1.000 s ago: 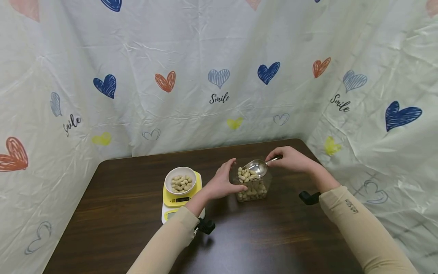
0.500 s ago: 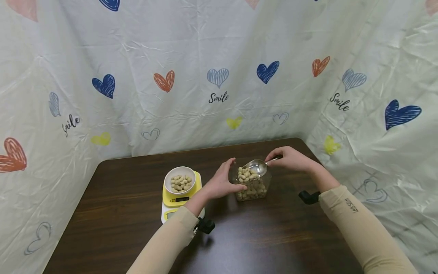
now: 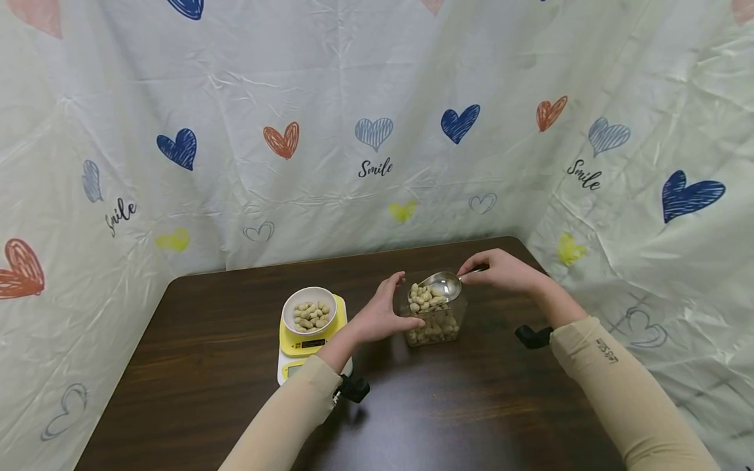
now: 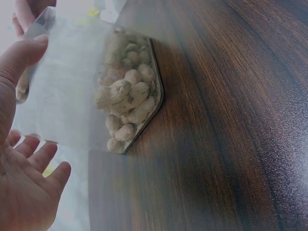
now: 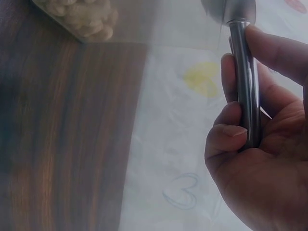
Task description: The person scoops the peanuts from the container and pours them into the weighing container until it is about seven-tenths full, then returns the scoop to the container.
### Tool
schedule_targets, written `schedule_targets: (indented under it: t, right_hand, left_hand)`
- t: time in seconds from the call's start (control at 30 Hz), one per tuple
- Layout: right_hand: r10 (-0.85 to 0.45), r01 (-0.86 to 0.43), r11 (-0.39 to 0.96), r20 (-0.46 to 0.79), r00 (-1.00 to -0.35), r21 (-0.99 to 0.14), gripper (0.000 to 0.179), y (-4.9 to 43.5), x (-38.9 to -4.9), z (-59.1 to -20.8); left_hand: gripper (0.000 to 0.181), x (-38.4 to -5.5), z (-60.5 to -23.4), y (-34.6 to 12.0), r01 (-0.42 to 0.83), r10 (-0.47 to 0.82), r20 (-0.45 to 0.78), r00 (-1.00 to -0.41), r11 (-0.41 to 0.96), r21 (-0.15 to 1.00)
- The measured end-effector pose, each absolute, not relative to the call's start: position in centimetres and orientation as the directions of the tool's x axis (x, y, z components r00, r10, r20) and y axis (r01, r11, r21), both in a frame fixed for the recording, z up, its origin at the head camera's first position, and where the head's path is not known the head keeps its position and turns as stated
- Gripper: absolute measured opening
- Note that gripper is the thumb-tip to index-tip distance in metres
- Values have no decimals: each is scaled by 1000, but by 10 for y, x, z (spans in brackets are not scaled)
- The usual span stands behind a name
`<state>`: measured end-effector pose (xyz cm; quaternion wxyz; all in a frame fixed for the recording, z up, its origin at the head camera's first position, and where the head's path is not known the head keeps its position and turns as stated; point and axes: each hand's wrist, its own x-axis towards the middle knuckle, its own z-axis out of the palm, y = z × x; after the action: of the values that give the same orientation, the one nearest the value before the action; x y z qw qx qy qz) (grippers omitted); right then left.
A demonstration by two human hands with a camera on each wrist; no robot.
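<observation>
My left hand [image 3: 379, 315] holds a clear plastic container [image 4: 67, 82] from its left side, thumb at the front and fingers spread along the back. Unshelled peanuts [image 4: 127, 96] fill its lower part. A metal scoop [image 3: 446, 286] sits at the container's mouth, tilted, with peanuts [image 3: 425, 297] at its front. My right hand [image 3: 503, 271] grips the scoop's handle [image 5: 248, 86], fingers wrapped round it and thumb along its top, as the right wrist view shows. Whether the scoop touches the container's rim is hard to tell.
Left of the container, a yellow and white kitchen scale [image 3: 291, 353] bears a white bowl [image 3: 287, 314] with several peanuts inside; my left forearm partly covers the scale's display. A dark wooden table [image 3: 194, 366] lies beneath. Behind it hangs a white curtain [image 3: 324, 78] with printed hearts.
The scoop and my right hand have risen very slightly at the container's mouth. My left hand stays on the container; the scale and bowl have not moved.
</observation>
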<state>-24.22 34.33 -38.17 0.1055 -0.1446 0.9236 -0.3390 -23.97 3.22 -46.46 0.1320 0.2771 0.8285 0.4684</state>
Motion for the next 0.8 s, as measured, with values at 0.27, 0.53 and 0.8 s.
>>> schedule_targets:
  t: [0.27,0.53,0.8]
  right_hand:
    - [-330,-196,721,-80,-941,-665,29,348,-242,-381]
    - [-310,-182,711,-72,-948,-679,26,354,-242,-379]
    - [-308,-176,683,-61,-950,-709,28,360,-238,-378]
  left_hand:
    - [110,-238,-463,31,338,588,38,-808,410,847]
    - [111,-239,-463,30,335,594,33,-804,405,851]
    - [110,-238,-462,30,330,595,30,-803,402,854]
